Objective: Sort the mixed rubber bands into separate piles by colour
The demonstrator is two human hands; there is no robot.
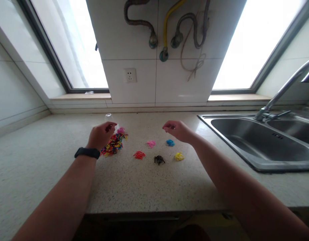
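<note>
Mixed-colour pile (114, 144) lay on the countertop (44, 167), just under the left hand (100, 135), whose fingers pinched a small clear item. Sorted piles: red (139, 154), pink (151, 143), black (159, 159), blue (170, 142), yellow (179, 156). Right hand (178, 130) hovered, fingers curled; contents indiscernible. Best to pick single pieces, keeping piles apart.

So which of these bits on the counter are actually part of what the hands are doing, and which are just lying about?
In use:
- left hand at the mixed coloured heap
- right hand above the blue pile
- pink pile, red pile, black pile, yellow pile

Lying about:
- sink
- tap
- wall socket
- hoses
</note>
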